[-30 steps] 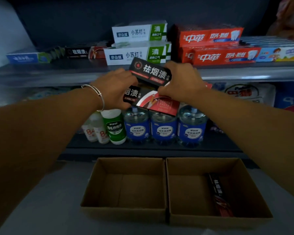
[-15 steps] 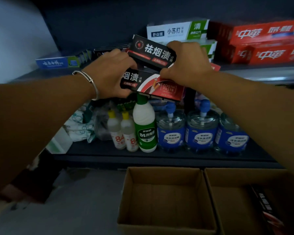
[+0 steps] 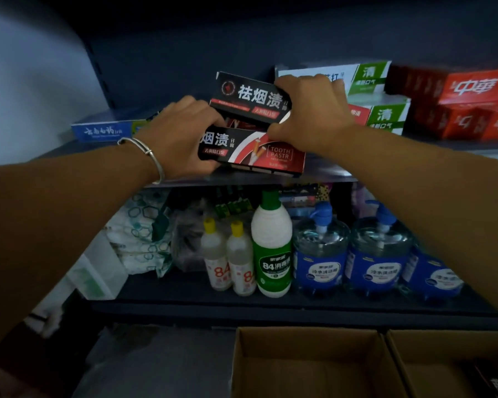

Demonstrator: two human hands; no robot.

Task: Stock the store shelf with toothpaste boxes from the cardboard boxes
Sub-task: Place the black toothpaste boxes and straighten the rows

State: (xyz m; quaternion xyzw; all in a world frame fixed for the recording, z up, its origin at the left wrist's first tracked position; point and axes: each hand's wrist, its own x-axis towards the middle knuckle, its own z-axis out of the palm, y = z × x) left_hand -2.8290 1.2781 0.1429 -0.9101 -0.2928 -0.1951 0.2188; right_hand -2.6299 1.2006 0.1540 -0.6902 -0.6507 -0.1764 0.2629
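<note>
Two black-and-red toothpaste boxes are at the front edge of the upper shelf [image 3: 104, 147]. My left hand [image 3: 181, 139] grips the left end of the lower box [image 3: 253, 152], which rests low at the shelf lip. My right hand [image 3: 311, 110] grips the right end of the upper box [image 3: 250, 97], held tilted above the lower one. White-and-green toothpaste boxes [image 3: 383, 116] and red ones [image 3: 472, 104] are stacked on the shelf to the right. A blue box [image 3: 101, 132] lies to the left. Below, two open cardboard boxes [image 3: 308, 366] sit side by side; the right one [image 3: 454, 369] holds a dark box at the frame corner.
The lower shelf carries small yellow-capped bottles [image 3: 227, 262], a green-labelled white bottle [image 3: 272, 254], blue pump bottles [image 3: 322, 254] and soft packs [image 3: 138, 237] at the left. A pale wall bounds the left side.
Both hands carried the two black boxes up and leftward to the upper shelf edge. The view shifted left, so the cardboard boxes now sit at the bottom right.
</note>
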